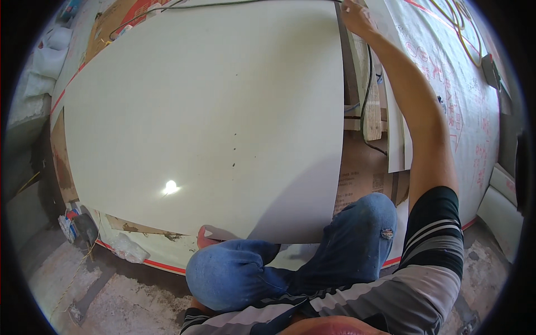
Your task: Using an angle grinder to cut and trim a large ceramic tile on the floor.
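Note:
A large, thin white panel (212, 100) lies flat before me, with a few dark specks on it and a bright glare spot near its front left. My right hand (357, 18) reaches to its far right corner. The fingers there are curled together on a dark cable (245, 3), which runs along the panel's far edge. Cable also shows on the near side of this hand, trailing down beside the panel. At the panel's near edge, in front of my bent knee, a small part of my left hand (206, 237) shows. My knee and the panel hide most of its fingers.
Right of the panel are a wooden strip (373, 95), brown cardboard (357, 173) and pale sheeting with red print (441, 95). A yellow cord (460, 33) lies at the far right. A crumpled clear plastic bag (129, 247) lies front left, above rough concrete (139, 293).

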{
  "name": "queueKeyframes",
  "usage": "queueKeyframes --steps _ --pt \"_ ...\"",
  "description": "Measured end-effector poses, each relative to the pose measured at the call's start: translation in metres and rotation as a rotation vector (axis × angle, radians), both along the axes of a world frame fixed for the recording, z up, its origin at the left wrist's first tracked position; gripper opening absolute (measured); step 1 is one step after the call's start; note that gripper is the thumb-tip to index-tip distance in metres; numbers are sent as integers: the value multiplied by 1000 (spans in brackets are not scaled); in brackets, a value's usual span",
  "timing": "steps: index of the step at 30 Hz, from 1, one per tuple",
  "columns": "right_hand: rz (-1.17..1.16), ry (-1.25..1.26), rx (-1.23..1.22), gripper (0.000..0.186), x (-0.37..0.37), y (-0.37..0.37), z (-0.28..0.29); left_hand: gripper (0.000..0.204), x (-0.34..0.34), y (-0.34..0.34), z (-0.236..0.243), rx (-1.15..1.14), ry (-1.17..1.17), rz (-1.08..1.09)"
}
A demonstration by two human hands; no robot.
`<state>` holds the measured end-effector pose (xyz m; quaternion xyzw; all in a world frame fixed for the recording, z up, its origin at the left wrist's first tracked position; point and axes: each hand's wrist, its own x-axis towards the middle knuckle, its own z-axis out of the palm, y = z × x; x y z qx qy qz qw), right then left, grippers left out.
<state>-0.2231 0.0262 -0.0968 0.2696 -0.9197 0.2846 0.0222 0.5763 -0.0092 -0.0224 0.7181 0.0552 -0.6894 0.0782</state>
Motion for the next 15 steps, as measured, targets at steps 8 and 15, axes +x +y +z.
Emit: queueKeyframes --steps 8,15 --pt "279 44 482 48 72 -65 82 54 -15 17 1 -330 29 -40" --pt "55 -106 534 74 7 -100 41 47 -14 15 2 -354 60 -41"
